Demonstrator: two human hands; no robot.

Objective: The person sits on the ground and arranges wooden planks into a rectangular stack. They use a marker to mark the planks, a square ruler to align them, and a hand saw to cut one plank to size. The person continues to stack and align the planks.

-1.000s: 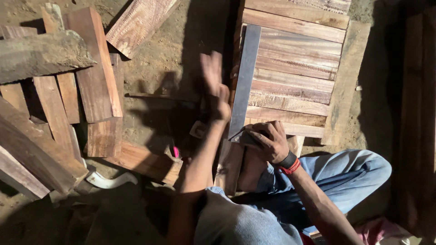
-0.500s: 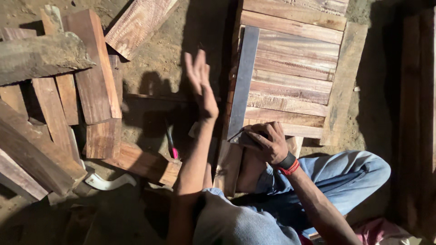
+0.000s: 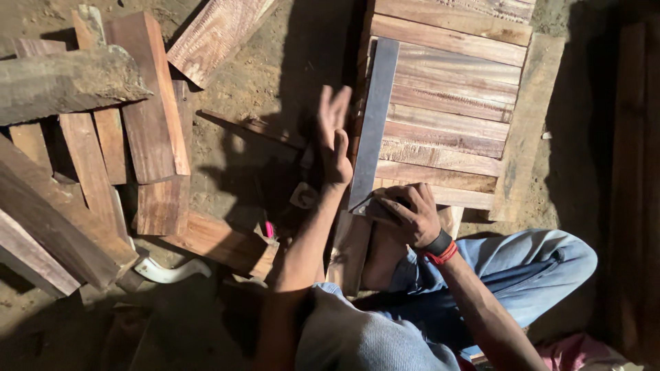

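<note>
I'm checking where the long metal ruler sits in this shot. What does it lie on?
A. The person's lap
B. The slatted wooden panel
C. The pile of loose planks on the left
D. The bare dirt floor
B: the metal ruler lies lengthwise across the slats of the wooden panel, its near end pinned under the right hand.

Pkgs, labels, signs, screens: none visible. Scene holds only bare timber, dirt floor and hand tools, no printed faces or displays, left to right, near to far.
</note>
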